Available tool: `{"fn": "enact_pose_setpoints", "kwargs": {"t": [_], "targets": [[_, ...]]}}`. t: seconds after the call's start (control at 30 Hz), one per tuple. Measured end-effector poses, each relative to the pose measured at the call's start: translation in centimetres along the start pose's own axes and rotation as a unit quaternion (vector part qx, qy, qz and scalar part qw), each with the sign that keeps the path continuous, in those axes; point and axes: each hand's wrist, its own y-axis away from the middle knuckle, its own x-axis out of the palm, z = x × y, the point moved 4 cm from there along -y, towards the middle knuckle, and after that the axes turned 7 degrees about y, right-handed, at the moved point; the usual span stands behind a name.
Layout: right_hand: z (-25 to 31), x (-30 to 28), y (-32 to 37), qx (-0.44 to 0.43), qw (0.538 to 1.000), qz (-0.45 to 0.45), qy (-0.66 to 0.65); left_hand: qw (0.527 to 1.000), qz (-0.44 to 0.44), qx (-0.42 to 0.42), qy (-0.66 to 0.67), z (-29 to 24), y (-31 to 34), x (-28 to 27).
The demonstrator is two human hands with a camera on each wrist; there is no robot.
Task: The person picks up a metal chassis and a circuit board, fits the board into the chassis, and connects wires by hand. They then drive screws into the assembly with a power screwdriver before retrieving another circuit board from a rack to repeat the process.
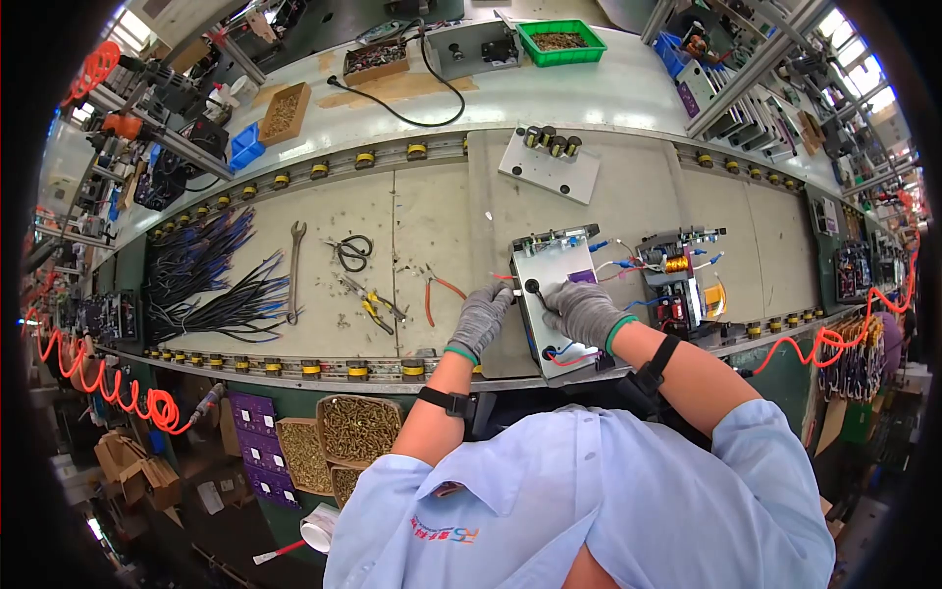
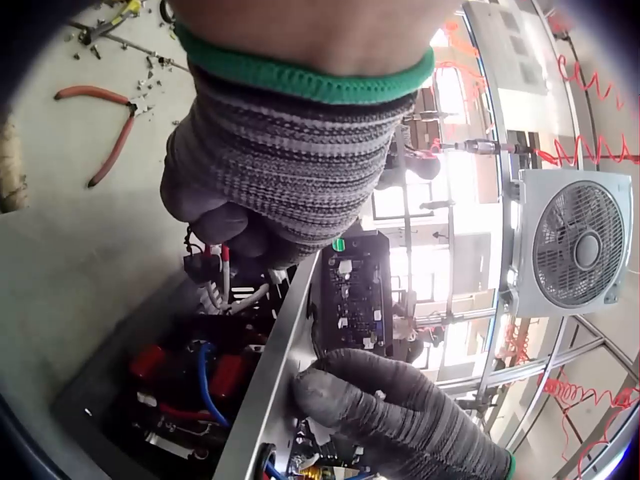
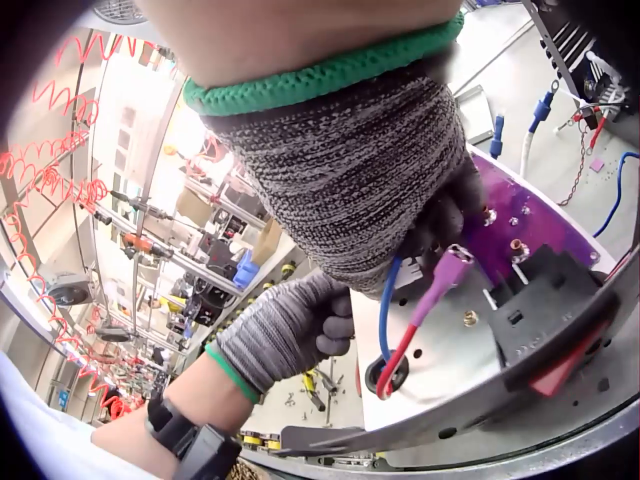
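A white metal panel [image 1: 557, 263] stands on the workbench, part of an open electrical unit with wires and components. At its left side, my gloved left hand [image 1: 481, 322] curls its fingers at red and white wires [image 2: 224, 262], seen just beneath the fingertips in the left wrist view. My gloved right hand [image 1: 586, 316] is over the panel's face, fingers curled. A short black wire runs from the upper black grommet [image 1: 532, 286] to its fingertips. Blue and red wires [image 3: 405, 335] come through the lower grommet, and a purple board [image 3: 530, 215] lies beside the right fingers.
A second assembly with a copper coil [image 1: 677, 264] sits to the right. Orange-handled pliers [image 1: 429, 299], yellow cutters [image 1: 375, 306], scissors [image 1: 351, 253], a wrench [image 1: 295, 273] and black cable bundles [image 1: 206, 294] lie left. Behind is another panel [image 1: 549, 169]; boxes of screws [image 1: 361, 430] are below the front edge.
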Motion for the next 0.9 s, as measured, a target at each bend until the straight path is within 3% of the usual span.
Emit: {"fn": "enact_pose_setpoints", "kwargs": {"t": [0.13, 0.2, 0.23, 0.3, 0.43, 0.5, 0.63, 0.73, 0.8, 0.83, 0.87, 0.9], "targets": [[0.4, 0.2, 0.9, -0.028, 0.999, 0.009, 0.024, 0.998, 0.018, -0.057, 0.012, -1.4, -0.9, 0.4], [0.4, 0.2, 0.8, -0.032, 0.999, 0.006, 0.027, 0.970, 0.034, -0.138, 0.198, -1.6, -0.9, 1.1], [0.4, 0.2, 0.8, -0.038, 0.999, 0.007, 0.031, 0.970, 0.037, -0.139, 0.198, -1.2, -0.9, 0.7], [0.3, 0.2, 0.7, -0.047, 0.999, 0.004, 0.022, 0.946, 0.157, -0.114, 0.261, -0.6, -0.8, 0.2], [0.0, 0.9, 0.3, -0.076, 0.997, 0.005, 0.018, 0.959, 0.149, -0.079, 0.229, -1.7, -0.5, 1.0], [-0.2, 1.4, -0.2, -0.084, 0.996, 0.005, 0.012, 0.946, 0.141, -0.016, 0.293, -2.6, -1.1, 2.2], [-0.7, 1.6, -0.4, -0.075, 0.997, 0.012, -0.004, 0.947, 0.156, -0.065, 0.275, -1.9, -1.7, 2.3], [-1.1, 2.5, -0.5, -0.062, 0.998, 0.020, 0.013, 0.972, 0.140, -0.092, 0.167, -3.4, -0.9, 1.6], [-0.7, 1.7, -0.3, -0.060, 0.998, 0.031, -0.016, 0.990, 0.124, -0.060, -0.003, -2.7, -1.5, 0.5], [-0.6, 1.4, -0.4, -0.068, 0.997, 0.028, 0.026, 0.993, 0.103, -0.014, 0.061, -2.3, -1.7, 1.0], [-0.5, 1.2, -0.2, -0.082, 0.996, 0.006, 0.024, 0.995, 0.096, 0.011, 0.030, -3.9, -1.4, 0.7], [-0.4, 1.2, -0.3, -0.099, 0.995, -0.012, 0.021, 0.990, 0.096, -0.031, 0.098, -3.6, -1.8, 1.3]]}}
